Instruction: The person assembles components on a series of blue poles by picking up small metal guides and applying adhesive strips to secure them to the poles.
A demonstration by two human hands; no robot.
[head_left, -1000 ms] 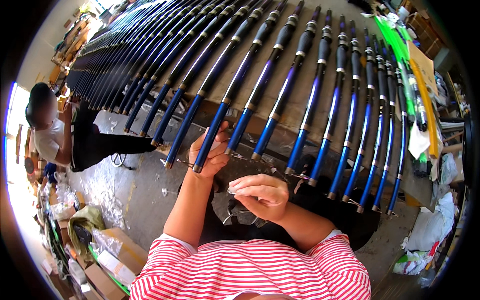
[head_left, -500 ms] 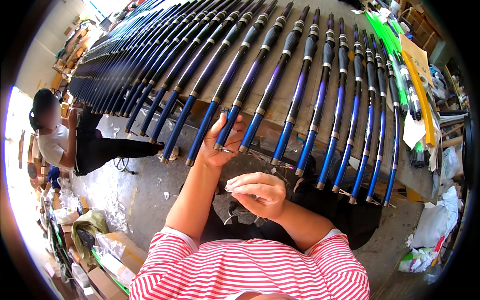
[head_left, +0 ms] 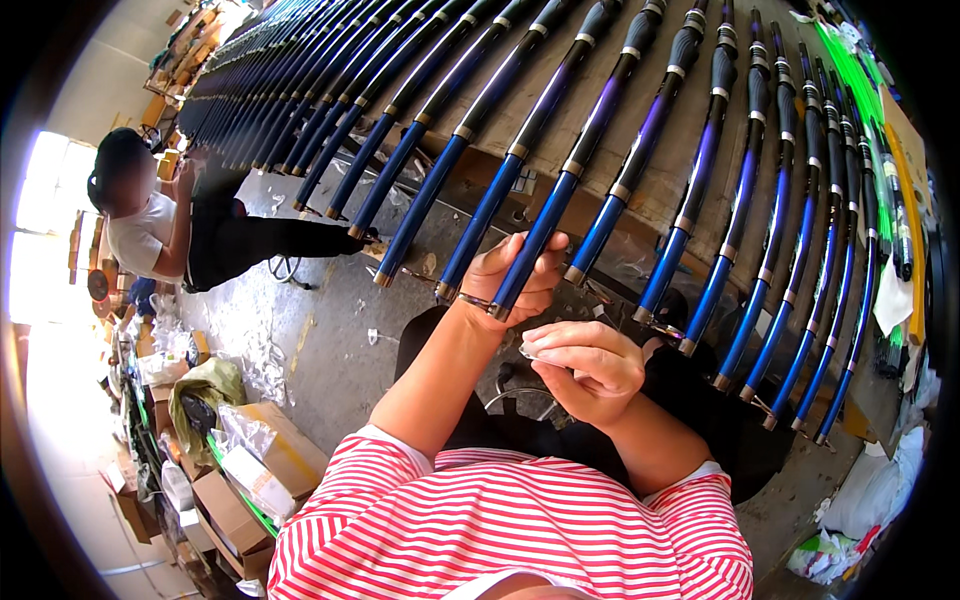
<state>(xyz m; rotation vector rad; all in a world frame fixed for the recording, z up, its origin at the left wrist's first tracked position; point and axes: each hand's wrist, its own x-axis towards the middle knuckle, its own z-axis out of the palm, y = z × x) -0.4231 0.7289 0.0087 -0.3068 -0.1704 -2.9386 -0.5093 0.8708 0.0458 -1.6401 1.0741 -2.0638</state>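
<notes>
Many fishing rods with dark grips and glossy blue butt ends lie side by side on a long table, their ends jutting over its near edge. My left hand is closed round the blue butt of one fishing rod, fingers curled at its sides near the metal-coloured end ring. Just right of and below that end, my right hand is closed in a pinch. Between its thumb and fingertips shows a small shiny piece, too small to name. It looks apart from the rod's end.
The brown table stretches away under the rods. At the left a person in a dark cap stands by the rods' far end. Cardboard boxes and plastic bags are piled at lower left. Green rods and white sacks are at right.
The view has swung, so rods and hands appear farther right. My left hand stays on the same rod. My right hand, still pinching the small piece, has come closer to the rod's end.
</notes>
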